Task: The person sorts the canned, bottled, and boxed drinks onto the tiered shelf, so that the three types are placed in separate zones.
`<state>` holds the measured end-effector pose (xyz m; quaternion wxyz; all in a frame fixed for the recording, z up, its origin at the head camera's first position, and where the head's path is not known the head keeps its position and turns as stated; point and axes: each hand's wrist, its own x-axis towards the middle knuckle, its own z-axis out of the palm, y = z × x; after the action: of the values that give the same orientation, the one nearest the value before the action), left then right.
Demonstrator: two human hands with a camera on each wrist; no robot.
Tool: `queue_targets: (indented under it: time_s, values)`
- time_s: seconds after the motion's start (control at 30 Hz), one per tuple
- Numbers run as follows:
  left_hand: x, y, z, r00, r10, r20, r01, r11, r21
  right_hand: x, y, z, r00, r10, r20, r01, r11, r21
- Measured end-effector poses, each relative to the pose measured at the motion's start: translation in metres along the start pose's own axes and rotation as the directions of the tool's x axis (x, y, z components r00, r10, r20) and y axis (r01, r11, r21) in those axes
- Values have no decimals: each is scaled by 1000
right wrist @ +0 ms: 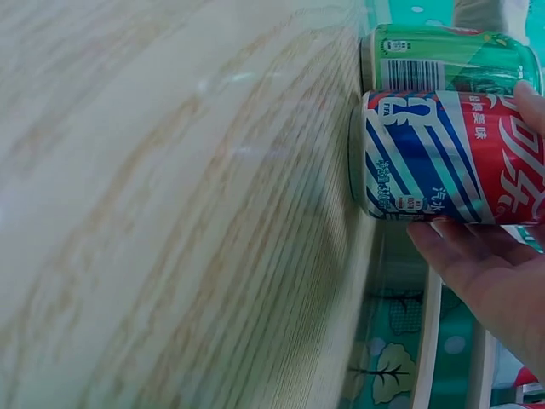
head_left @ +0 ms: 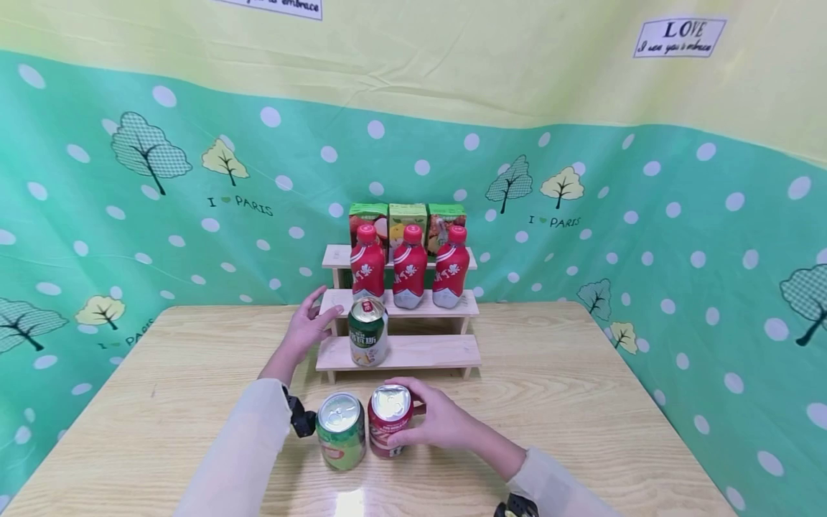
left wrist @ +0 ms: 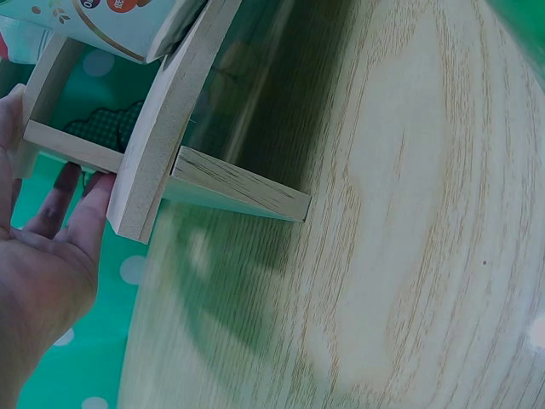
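My right hand [head_left: 442,420] grips a red soda can [head_left: 381,429] at the table's front, thumb on the near side and fingers behind. Its blue-and-white striped side shows in the right wrist view, where the can's base is close to the tabletop. Beside it on the left stands a green can [head_left: 342,445]. My left hand [head_left: 306,332] is at the left end of a small three-tier wooden shelf [head_left: 439,352]; in the left wrist view its loosely extended fingers [left wrist: 89,213] reach the shelf's side. A dark green and white can [head_left: 368,337] stands on the lowest tier's left end.
Three red bottles [head_left: 409,276] line the middle tier. Behind them, three juice cartons [head_left: 407,215] stand on the top tier. A green and yellow patterned cloth [head_left: 413,108] hangs behind and beside the wooden table [head_left: 555,402].
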<state>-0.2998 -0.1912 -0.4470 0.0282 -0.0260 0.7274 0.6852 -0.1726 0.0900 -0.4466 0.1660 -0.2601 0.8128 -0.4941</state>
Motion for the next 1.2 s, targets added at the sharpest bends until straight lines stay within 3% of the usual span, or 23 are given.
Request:
queue_targets:
  time_s: [0.67, 1.2]
  values:
    - [2, -3, -2, 1000, -1, -1, 1, 1000, 17, -4, -4, 1, 998, -9, -69, 4, 997, -76]
    - [2, -3, -2, 1000, -4, 4, 4, 1000, 16, -12, -9, -6, 991, 59, -116, -68, 995, -67]
